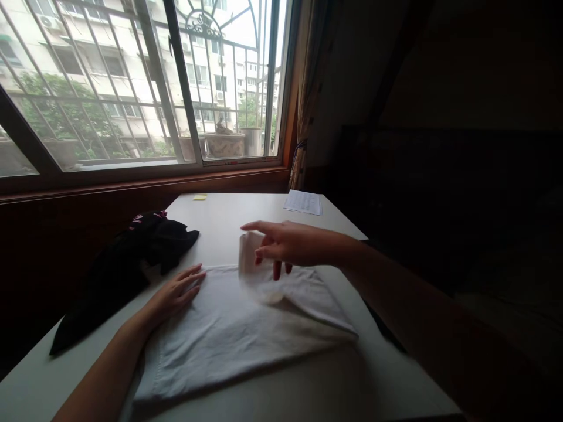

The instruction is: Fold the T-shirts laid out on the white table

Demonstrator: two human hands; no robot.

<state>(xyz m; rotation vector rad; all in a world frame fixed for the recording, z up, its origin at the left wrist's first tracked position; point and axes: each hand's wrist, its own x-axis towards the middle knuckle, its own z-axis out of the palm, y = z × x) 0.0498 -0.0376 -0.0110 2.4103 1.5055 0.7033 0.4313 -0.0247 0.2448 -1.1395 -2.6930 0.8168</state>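
Observation:
A white garment (229,340), apparently a shirt, lies folded on the white table, with soft wrinkles across it. My left hand (176,293) rests flat on its far left edge, fingers stretched out. Above the garment's far side is my right hand (285,243), its index finger extended and its thumb apart. Just behind and below those fingers, a blurred flap (248,258) of the white fabric stands raised. Whether the right fingers touch that flap is hard to see, but no cloth shows pinched between them.
Black clothing (132,264) with pink details is heaped along the table's left edge. Papers (303,202) and a yellow sticky note (200,197) lie at the far end of the table (237,205). Beyond are a barred window (185,88) and a tied curtain (303,117).

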